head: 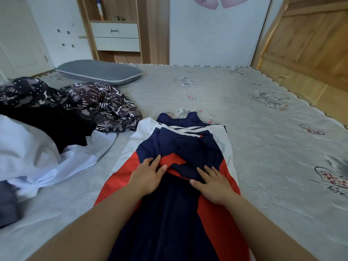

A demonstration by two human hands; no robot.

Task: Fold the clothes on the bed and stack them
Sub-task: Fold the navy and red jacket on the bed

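Hands: left hand (148, 175), right hand (213, 182) flat, apart | jacket (188, 147) lengthwise, collar pointing away

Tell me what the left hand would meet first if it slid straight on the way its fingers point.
The left hand lies flat on the jacket, fingers pointing up-right. It would likely meet the rumpled navy fold first, then the white stripes near the collar.
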